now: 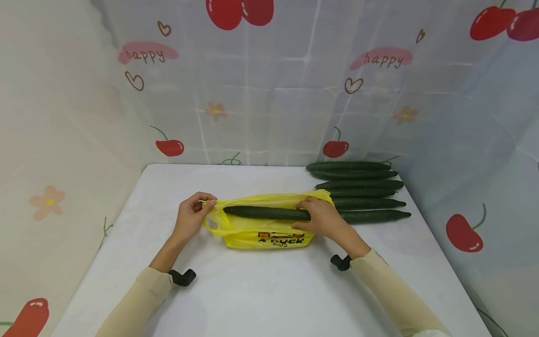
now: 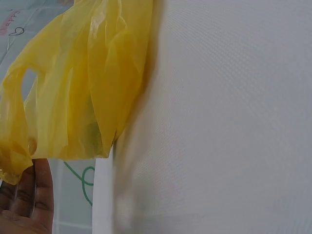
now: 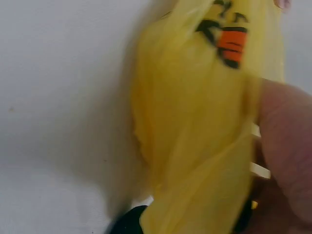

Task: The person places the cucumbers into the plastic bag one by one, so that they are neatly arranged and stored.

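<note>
A yellow plastic bag (image 1: 252, 239) with dark lettering lies on its side across the middle of the table. Along its upper part stretches a dark green cucumber (image 1: 265, 213), yellow film showing above and below it; how far it is inside I cannot tell. My left hand (image 1: 191, 215) pinches the bag's left edge beside a handle loop, and its fingers (image 2: 43, 190) show below the film in the left wrist view. Curled over the cucumber's right part is my right hand (image 1: 322, 217), hiding that stretch. In the right wrist view the thumb (image 3: 287, 141) lies beside the yellow film.
Several more cucumbers (image 1: 360, 184) lie side by side at the back right of the white table (image 1: 269, 290), close to the bag's right end. Patterned curtains (image 1: 273, 93) hang behind and at both sides. Each wrist carries a small black camera mount (image 1: 183, 278).
</note>
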### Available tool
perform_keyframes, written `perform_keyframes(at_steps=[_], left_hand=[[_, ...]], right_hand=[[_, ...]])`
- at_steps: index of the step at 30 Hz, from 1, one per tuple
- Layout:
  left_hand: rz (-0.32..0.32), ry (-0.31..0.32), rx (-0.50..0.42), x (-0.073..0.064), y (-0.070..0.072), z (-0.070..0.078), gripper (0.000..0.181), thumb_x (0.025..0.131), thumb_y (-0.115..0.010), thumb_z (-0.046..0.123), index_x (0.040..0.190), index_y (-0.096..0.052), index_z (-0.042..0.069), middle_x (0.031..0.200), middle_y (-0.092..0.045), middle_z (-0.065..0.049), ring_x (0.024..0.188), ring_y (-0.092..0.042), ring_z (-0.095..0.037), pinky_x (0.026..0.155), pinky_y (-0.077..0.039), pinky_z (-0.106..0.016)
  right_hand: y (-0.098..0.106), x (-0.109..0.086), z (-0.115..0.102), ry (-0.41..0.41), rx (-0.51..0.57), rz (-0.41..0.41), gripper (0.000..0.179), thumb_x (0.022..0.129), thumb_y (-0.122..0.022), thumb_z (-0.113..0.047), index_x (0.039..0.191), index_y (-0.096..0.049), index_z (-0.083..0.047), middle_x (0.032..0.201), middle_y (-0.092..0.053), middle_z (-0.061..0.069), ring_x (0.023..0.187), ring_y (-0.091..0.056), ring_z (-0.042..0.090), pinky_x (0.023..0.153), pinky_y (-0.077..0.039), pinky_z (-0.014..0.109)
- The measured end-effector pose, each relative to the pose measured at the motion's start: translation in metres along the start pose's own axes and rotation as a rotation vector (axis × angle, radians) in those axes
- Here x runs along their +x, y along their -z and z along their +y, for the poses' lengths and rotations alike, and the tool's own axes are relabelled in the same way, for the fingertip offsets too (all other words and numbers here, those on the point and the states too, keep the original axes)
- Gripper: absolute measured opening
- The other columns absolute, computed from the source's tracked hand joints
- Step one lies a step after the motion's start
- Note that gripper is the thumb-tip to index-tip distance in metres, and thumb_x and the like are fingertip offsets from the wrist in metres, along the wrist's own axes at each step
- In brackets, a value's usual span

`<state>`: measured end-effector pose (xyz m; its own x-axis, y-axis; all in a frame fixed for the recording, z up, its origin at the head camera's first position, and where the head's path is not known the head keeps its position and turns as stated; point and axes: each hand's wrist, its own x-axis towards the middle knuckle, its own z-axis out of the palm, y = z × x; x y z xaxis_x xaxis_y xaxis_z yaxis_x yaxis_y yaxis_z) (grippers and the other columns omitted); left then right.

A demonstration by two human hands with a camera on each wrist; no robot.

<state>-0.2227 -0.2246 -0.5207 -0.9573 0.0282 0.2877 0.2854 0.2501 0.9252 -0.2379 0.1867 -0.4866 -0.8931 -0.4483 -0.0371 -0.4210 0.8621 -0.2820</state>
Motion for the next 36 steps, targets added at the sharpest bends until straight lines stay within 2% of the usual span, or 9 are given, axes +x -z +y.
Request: perform_keyframes(at_steps=[4, 6, 10, 14, 20, 23, 27, 30, 36], left_hand=[[0.004, 0.018, 0.002, 0.0, -0.002, 0.001, 0.019, 0.105, -0.072, 0.027, 0.113, -0.076, 0.01, 0.112, -0.072, -0.004, 0.077, -0.062, -0.012, 0.069, -0.051, -0.018], [0.005, 0.023, -0.001, -0.001, -0.003, 0.0, 0.019, 0.105, -0.072, 0.027, 0.113, -0.075, 0.01, 0.112, -0.072, -0.004, 0.077, -0.061, -0.011, 0.07, -0.051, -0.018], [-0.008, 0.022, 0.003, -0.001, -0.005, -0.001, 0.021, 0.106, -0.071, 0.025, 0.115, -0.075, 0.007, 0.114, -0.072, -0.013, 0.079, -0.062, -0.013, 0.07, -0.051, -0.017], [-0.014, 0.012, 0.003, 0.0, -0.007, -0.001, 0.022, 0.107, -0.07, 0.023, 0.115, -0.074, 0.004, 0.116, -0.072, -0.019, 0.084, -0.066, -0.017, 0.074, -0.053, -0.016], [0.002, 0.005, 0.003, 0.002, -0.009, 0.001, 0.021, 0.106, -0.071, 0.026, 0.114, -0.075, 0.006, 0.113, -0.073, -0.016, 0.085, -0.068, -0.011, 0.076, -0.055, -0.016], [0.008, 0.008, 0.009, 0.003, -0.01, 0.004, 0.022, 0.106, -0.071, 0.027, 0.114, -0.075, 0.006, 0.112, -0.072, -0.014, 0.083, -0.066, -0.01, 0.071, -0.055, -0.017], [0.023, 0.018, 0.018, 0.003, -0.009, 0.008, 0.022, 0.106, -0.072, 0.027, 0.114, -0.075, 0.006, 0.111, -0.072, -0.009, 0.082, -0.064, -0.011, 0.066, -0.055, -0.019], [0.036, 0.02, 0.025, 0.003, -0.009, 0.01, 0.022, 0.106, -0.072, 0.025, 0.114, -0.075, 0.005, 0.111, -0.072, -0.006, 0.083, -0.065, -0.011, 0.07, -0.055, -0.017], [0.047, 0.015, 0.033, 0.003, -0.009, 0.015, 0.021, 0.105, -0.072, 0.022, 0.117, -0.075, 0.004, 0.113, -0.072, -0.007, 0.085, -0.067, -0.011, 0.071, -0.057, -0.018]], right_hand=[[0.005, -0.006, 0.006, -0.003, 0.077, -0.064, 0.051, 0.096, -0.078, -0.019, 0.144, -0.066, -0.01, 0.147, -0.065, 0.013, 0.133, -0.064, 0.035, 0.111, -0.055, 0.056], [0.007, -0.009, 0.008, -0.005, 0.089, -0.058, 0.049, 0.099, -0.075, -0.015, 0.147, -0.065, -0.011, 0.149, -0.065, 0.014, 0.134, -0.064, 0.036, 0.113, -0.054, 0.057], [0.008, -0.014, 0.01, -0.012, 0.047, -0.004, 0.048, 0.106, -0.07, -0.021, 0.152, -0.062, -0.015, 0.151, -0.065, 0.016, 0.138, -0.063, 0.04, 0.114, -0.052, 0.06], [0.006, -0.017, 0.011, -0.075, 0.012, 0.073, 0.048, 0.105, -0.072, -0.031, 0.15, -0.064, -0.015, 0.151, -0.066, 0.014, 0.135, -0.066, 0.039, 0.11, -0.054, 0.061], [0.001, -0.02, 0.01, -0.148, -0.041, 0.182, 0.051, 0.099, -0.078, -0.041, 0.141, -0.07, -0.012, 0.143, -0.072, 0.012, 0.109, -0.075, 0.04, 0.091, -0.062, 0.06], [0.0, -0.02, 0.007, -0.153, -0.081, 0.168, 0.059, 0.095, -0.082, -0.047, 0.142, -0.069, -0.015, 0.146, -0.07, 0.012, 0.105, -0.076, 0.04, 0.083, -0.063, 0.059], [0.0, -0.023, 0.002, -0.142, -0.117, 0.106, 0.072, 0.089, -0.085, -0.057, 0.147, -0.065, -0.017, 0.152, -0.065, 0.011, 0.119, -0.072, 0.038, 0.086, -0.062, 0.058], [0.001, -0.027, -0.004, -0.12, -0.127, 0.102, 0.076, 0.086, -0.086, -0.06, 0.146, -0.066, -0.019, 0.152, -0.064, 0.009, 0.121, -0.072, 0.034, 0.087, -0.062, 0.056], [0.005, -0.035, -0.015, -0.069, -0.117, 0.094, 0.076, 0.082, -0.088, -0.062, 0.144, -0.068, -0.021, 0.144, -0.067, 0.004, 0.103, -0.073, 0.026, 0.073, -0.061, 0.046]])
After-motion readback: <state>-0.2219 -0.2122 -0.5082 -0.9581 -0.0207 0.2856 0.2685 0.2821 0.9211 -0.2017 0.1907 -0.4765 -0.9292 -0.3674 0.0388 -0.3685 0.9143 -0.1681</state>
